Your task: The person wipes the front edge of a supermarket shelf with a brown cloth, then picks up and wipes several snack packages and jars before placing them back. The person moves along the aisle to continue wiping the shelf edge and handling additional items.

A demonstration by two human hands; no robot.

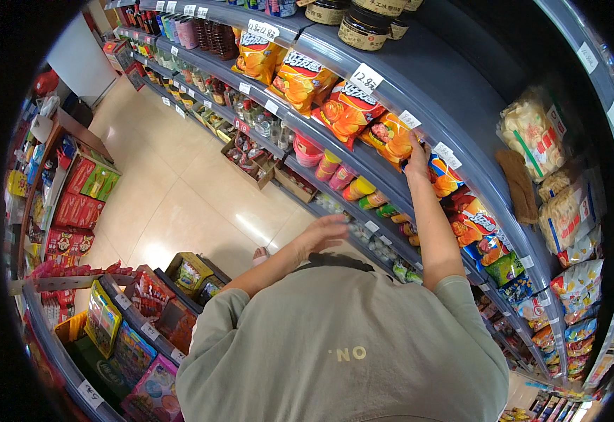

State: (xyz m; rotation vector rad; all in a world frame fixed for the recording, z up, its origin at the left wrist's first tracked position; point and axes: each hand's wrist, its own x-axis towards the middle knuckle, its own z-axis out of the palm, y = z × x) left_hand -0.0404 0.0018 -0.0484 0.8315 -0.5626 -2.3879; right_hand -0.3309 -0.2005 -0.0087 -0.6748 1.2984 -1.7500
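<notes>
My right hand reaches into a middle shelf and grips the right edge of an orange bag of potato chips. Some of its fingers are hidden by the bag and the shelf lip. Left of that bag leans a red chip bag, and beyond it stands another orange chip bag. A blue-and-orange chip bag is just right of my wrist. My left hand, slightly blurred, hovers in front of my body with its fingers apart and nothing in it.
Jars with black lids stand on the shelf above, near bagged dry food and a brown cloth item. Canned snacks line the shelf below. Open cardboard boxes sit low by the tiled aisle. A display rack stands at left.
</notes>
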